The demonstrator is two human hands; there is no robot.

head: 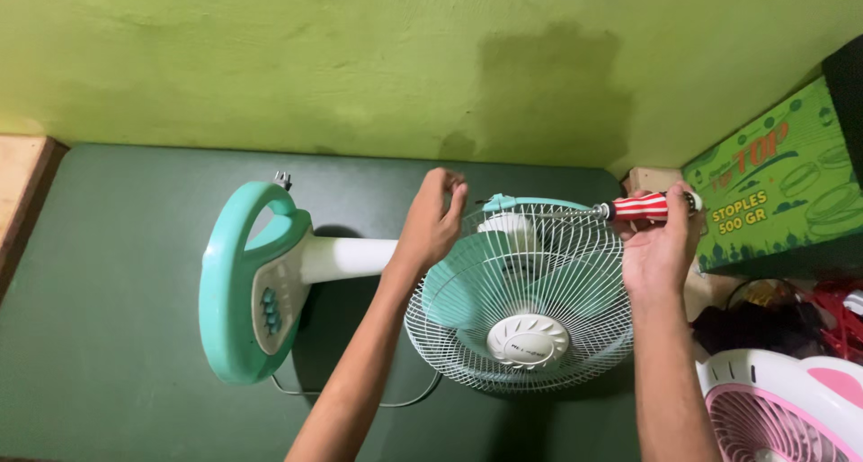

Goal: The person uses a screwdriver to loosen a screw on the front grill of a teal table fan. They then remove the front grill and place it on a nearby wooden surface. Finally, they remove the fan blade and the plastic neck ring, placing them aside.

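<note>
head | right hand point(663, 246) grips red-striped screwdriver point(643, 207) | left hand point(431, 221) pinches fan grille point(539, 287) | green box point(775, 183) right

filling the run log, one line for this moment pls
left hand: grips fan grille rim | right hand: holds screwdriver at rim | fan lying on green mat

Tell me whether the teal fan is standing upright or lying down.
Lying down. The fan rests on its side on the green mat: its round base stands on edge, its white pole runs level, and its grille faces up towards the camera.
</note>
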